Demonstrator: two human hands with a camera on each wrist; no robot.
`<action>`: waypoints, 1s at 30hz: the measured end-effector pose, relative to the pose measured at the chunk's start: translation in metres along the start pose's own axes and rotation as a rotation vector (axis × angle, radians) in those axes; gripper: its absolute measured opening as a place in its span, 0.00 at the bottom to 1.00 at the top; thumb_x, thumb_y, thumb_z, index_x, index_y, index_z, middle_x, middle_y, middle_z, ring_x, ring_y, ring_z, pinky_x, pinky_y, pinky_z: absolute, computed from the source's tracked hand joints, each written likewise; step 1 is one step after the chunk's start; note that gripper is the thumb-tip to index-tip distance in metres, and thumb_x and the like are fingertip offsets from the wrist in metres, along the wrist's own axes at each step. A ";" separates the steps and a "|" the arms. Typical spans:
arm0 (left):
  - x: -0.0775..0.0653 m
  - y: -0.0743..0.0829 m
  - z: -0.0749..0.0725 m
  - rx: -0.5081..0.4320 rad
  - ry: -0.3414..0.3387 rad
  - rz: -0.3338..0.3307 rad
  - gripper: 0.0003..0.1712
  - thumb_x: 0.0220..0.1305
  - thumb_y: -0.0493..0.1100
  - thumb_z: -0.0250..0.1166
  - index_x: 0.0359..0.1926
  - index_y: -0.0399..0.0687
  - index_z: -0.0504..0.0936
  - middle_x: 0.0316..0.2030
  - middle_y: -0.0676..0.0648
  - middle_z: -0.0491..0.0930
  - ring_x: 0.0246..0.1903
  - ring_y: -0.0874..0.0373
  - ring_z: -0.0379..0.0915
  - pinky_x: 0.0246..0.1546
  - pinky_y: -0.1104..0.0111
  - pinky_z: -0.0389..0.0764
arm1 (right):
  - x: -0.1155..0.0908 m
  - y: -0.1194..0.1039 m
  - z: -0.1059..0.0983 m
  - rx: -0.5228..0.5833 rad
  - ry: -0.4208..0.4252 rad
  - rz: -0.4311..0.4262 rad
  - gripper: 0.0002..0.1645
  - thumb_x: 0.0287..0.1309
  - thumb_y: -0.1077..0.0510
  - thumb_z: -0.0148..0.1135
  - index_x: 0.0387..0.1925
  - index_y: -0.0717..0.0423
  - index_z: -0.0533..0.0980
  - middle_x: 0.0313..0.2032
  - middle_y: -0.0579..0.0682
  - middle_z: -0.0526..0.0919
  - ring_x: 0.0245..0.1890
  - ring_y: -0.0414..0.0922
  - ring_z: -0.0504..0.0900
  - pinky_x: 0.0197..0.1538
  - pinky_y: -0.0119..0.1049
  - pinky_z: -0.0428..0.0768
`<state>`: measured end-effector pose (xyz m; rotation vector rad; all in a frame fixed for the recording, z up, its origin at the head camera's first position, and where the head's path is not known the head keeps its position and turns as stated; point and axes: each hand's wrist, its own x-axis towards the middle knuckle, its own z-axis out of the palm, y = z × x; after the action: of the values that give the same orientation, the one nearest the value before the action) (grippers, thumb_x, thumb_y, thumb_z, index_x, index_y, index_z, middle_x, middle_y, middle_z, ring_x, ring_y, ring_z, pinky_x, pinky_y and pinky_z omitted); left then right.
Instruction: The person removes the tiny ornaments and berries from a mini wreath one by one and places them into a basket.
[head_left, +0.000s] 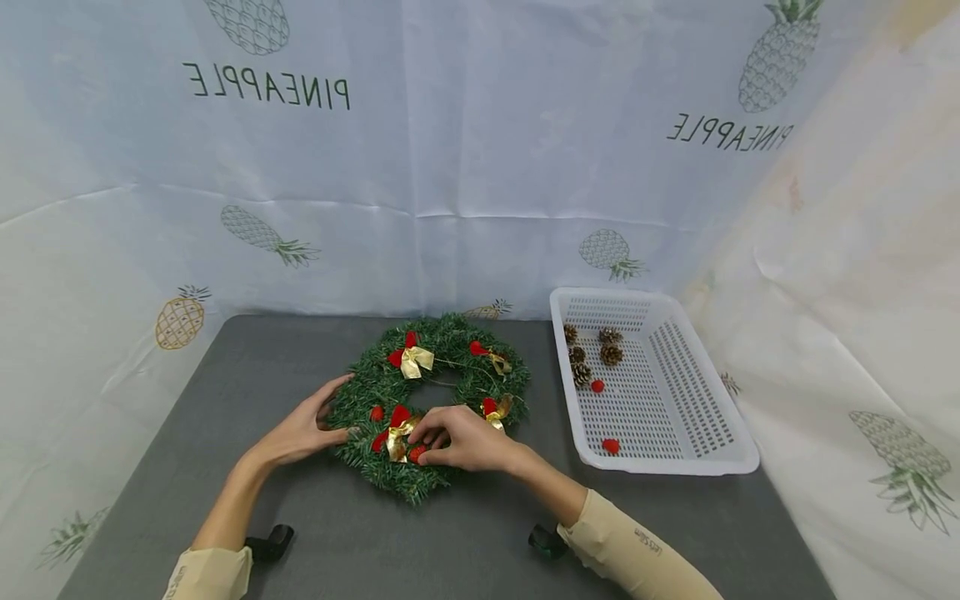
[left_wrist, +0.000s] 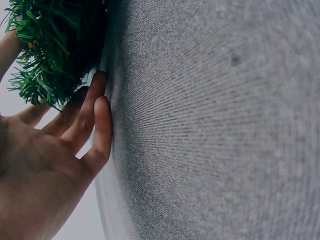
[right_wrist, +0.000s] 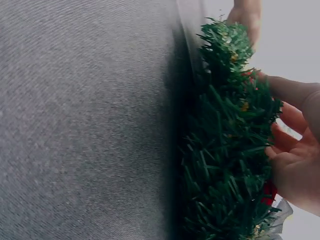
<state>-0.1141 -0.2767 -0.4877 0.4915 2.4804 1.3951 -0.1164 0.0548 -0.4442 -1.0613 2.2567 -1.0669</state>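
Note:
A green wreath (head_left: 375,367) with red and gold bows lies flat on the dark table. My left hand (head_left: 300,429) holds its left edge, thumb on top of the greenery; in the left wrist view the fingers (left_wrist: 82,120) reach in at its underside, beside the table surface. Over the wreath's front part, my right hand (head_left: 468,440) pinches a small red ball (head_left: 417,453) down among the needles, just right of a gold and red bow (head_left: 397,433). Another red ball (head_left: 377,413) sits on the wreath's left side. In the right wrist view the right fingertips are partly hidden behind greenery.
A white plastic basket (head_left: 667,462) stands on the right, with several pine cones (head_left: 611,355) and two red balls (head_left: 611,447) inside. Dark straps (head_left: 272,543) are at both wrists. A pineapple-print cloth (head_left: 450,150) hangs behind the table (head_left: 390,550).

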 end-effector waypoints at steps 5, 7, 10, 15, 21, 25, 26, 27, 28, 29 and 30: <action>0.000 -0.001 0.001 -0.013 -0.004 0.014 0.53 0.73 0.39 0.69 0.87 0.36 0.47 0.84 0.20 0.42 0.76 0.11 0.48 0.63 0.33 0.78 | 0.001 0.002 0.005 -0.066 0.013 -0.005 0.18 0.66 0.59 0.77 0.57 0.52 0.88 0.53 0.50 0.86 0.44 0.35 0.84 0.51 0.24 0.85; 0.001 -0.002 0.001 -0.011 -0.003 0.015 0.53 0.73 0.39 0.69 0.87 0.37 0.47 0.84 0.20 0.42 0.77 0.12 0.49 0.61 0.37 0.81 | 0.001 0.003 0.006 -0.078 0.022 -0.010 0.19 0.65 0.59 0.78 0.57 0.52 0.88 0.54 0.50 0.86 0.44 0.34 0.83 0.50 0.24 0.85; 0.001 -0.002 0.001 -0.006 0.000 0.016 0.54 0.72 0.39 0.70 0.87 0.37 0.48 0.84 0.20 0.42 0.77 0.13 0.50 0.59 0.42 0.83 | 0.001 0.003 0.008 -0.095 0.038 -0.017 0.20 0.63 0.59 0.79 0.57 0.52 0.89 0.54 0.49 0.85 0.43 0.34 0.82 0.50 0.23 0.84; 0.001 -0.003 0.001 -0.015 -0.001 0.016 0.54 0.73 0.39 0.69 0.87 0.36 0.47 0.84 0.20 0.41 0.76 0.11 0.47 0.63 0.32 0.78 | 0.001 0.004 0.011 -0.085 0.069 -0.017 0.19 0.63 0.58 0.79 0.56 0.53 0.90 0.54 0.49 0.85 0.44 0.35 0.84 0.50 0.24 0.85; 0.001 -0.002 0.001 -0.024 -0.001 0.017 0.53 0.72 0.38 0.69 0.87 0.36 0.47 0.84 0.20 0.41 0.77 0.10 0.46 0.65 0.28 0.74 | -0.002 0.006 0.013 -0.092 0.098 -0.031 0.15 0.63 0.57 0.79 0.51 0.54 0.91 0.52 0.49 0.86 0.43 0.35 0.85 0.50 0.23 0.84; 0.000 -0.001 0.001 -0.016 0.001 0.018 0.53 0.72 0.38 0.69 0.87 0.36 0.47 0.84 0.20 0.41 0.77 0.11 0.46 0.64 0.30 0.76 | -0.005 0.006 0.014 -0.083 0.115 -0.053 0.12 0.63 0.57 0.79 0.48 0.52 0.88 0.50 0.49 0.87 0.43 0.35 0.86 0.51 0.23 0.84; 0.000 -0.001 0.001 -0.015 0.001 0.016 0.54 0.72 0.38 0.69 0.87 0.36 0.47 0.84 0.20 0.41 0.77 0.11 0.47 0.64 0.30 0.76 | -0.006 0.006 0.013 -0.070 0.122 -0.058 0.13 0.63 0.57 0.79 0.48 0.52 0.87 0.49 0.49 0.87 0.43 0.35 0.87 0.51 0.24 0.85; 0.000 -0.001 0.001 -0.014 0.001 0.016 0.54 0.72 0.38 0.69 0.87 0.36 0.47 0.84 0.20 0.41 0.77 0.11 0.47 0.64 0.31 0.76 | -0.008 0.006 0.013 -0.051 0.129 -0.063 0.13 0.64 0.58 0.79 0.48 0.52 0.87 0.49 0.49 0.87 0.44 0.36 0.87 0.52 0.25 0.85; 0.000 -0.001 0.001 -0.014 0.001 0.015 0.54 0.72 0.38 0.69 0.87 0.36 0.47 0.84 0.20 0.41 0.77 0.11 0.47 0.64 0.30 0.76 | -0.010 0.006 0.012 -0.030 0.137 -0.066 0.13 0.64 0.58 0.79 0.48 0.52 0.86 0.48 0.50 0.88 0.44 0.37 0.88 0.53 0.26 0.86; 0.000 -0.001 0.001 -0.014 0.001 0.014 0.54 0.72 0.38 0.69 0.87 0.36 0.47 0.84 0.20 0.42 0.77 0.11 0.47 0.64 0.30 0.76 | -0.011 0.005 0.012 -0.007 0.146 -0.067 0.14 0.64 0.58 0.79 0.49 0.53 0.86 0.48 0.50 0.88 0.45 0.38 0.89 0.54 0.28 0.87; 0.000 -0.001 0.001 -0.015 0.001 0.013 0.54 0.72 0.38 0.69 0.87 0.37 0.47 0.84 0.20 0.42 0.77 0.12 0.47 0.65 0.30 0.75 | -0.013 0.004 0.011 0.016 0.155 -0.067 0.14 0.64 0.59 0.78 0.50 0.53 0.85 0.48 0.51 0.89 0.46 0.39 0.89 0.55 0.29 0.87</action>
<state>-0.1142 -0.2761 -0.4887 0.5052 2.4701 1.4172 -0.1033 0.0621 -0.4535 -1.0888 2.3431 -1.2315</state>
